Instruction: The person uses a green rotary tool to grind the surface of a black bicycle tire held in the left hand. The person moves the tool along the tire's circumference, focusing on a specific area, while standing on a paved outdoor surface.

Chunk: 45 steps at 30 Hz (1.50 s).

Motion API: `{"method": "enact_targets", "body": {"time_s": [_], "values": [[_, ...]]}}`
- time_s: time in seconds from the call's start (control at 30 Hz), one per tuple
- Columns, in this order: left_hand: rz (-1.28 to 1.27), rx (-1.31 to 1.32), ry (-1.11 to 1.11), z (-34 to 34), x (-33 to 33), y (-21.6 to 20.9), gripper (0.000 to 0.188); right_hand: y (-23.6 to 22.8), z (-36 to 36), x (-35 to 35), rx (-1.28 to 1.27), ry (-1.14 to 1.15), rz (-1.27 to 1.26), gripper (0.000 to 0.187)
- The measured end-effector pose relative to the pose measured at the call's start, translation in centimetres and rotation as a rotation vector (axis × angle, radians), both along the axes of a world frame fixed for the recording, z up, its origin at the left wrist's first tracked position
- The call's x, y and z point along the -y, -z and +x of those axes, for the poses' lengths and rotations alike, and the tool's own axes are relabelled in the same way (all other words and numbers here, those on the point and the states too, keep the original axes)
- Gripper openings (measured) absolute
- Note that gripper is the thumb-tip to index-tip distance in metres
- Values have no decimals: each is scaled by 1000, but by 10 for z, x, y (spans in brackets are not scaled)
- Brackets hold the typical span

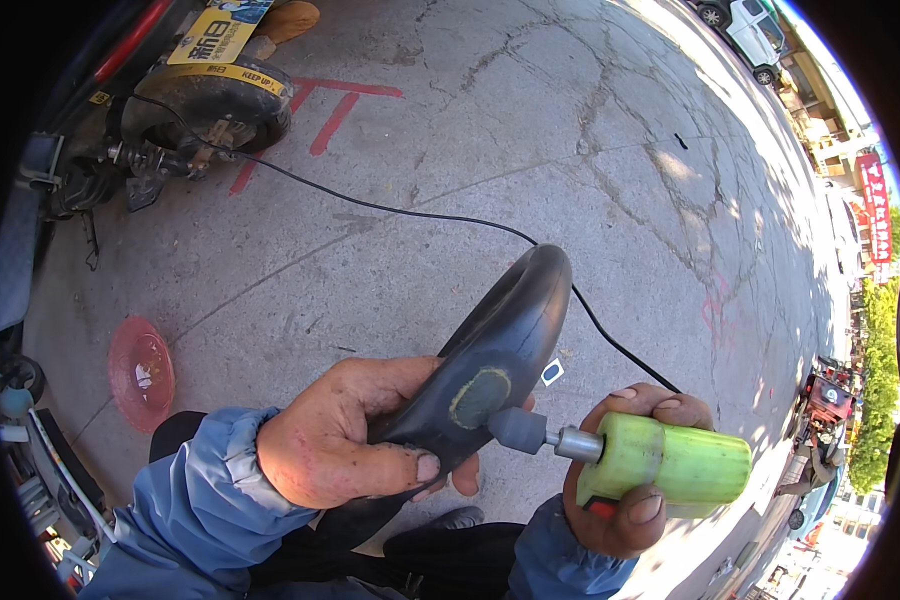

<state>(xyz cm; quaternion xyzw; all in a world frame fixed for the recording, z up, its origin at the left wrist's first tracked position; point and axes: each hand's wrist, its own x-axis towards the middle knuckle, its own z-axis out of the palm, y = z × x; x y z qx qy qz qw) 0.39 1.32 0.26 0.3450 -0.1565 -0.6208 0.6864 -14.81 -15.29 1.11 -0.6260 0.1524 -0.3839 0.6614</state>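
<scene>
My left hand (335, 435) pinches a black rubber inner tube (518, 315), its thumb on the near side and fingers behind. A dull roughened round spot (480, 398) with a pale yellowish outline shows on the tube. Wrapped in my right hand (625, 525) is a green electric grinder (700, 465) with a metal chuck. Its grey rounded grinding bit (518, 430) lies at the lower edge of that spot and appears to touch the rubber. Whether the bit is spinning cannot be told. The rest of the tube hangs down, partly hidden by my left hand.
A black cord (400, 210) runs across the cracked concrete behind the tube toward a parked two-wheeler's rear wheel (210, 105), upper left. A pink plastic dish (140, 375) with scraps sits on the ground at left. Vehicles stand along the right side, including a white one (755, 38).
</scene>
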Motion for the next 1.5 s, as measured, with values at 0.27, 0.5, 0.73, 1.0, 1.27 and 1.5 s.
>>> {"method": "enact_targets", "body": {"time_s": [0.27,0.5,0.73,1.0,1.27,1.5], "values": [[-2,33,6,0,-5,3,52,1,4,-2,-42,125,-28,68],[25,21,31,1,-3,3,52,1,2,-1,-20,73,-7,66],[39,32,6,-1,-3,0,51,1,1,-3,-11,60,38,66],[16,12,-63,-3,3,-5,52,0,-1,-2,-2,32,-18,69],[24,28,1,-1,-4,2,52,0,2,-1,-34,103,-78,66],[29,41,8,-1,-3,4,53,0,1,-2,-58,112,-66,69]]}}
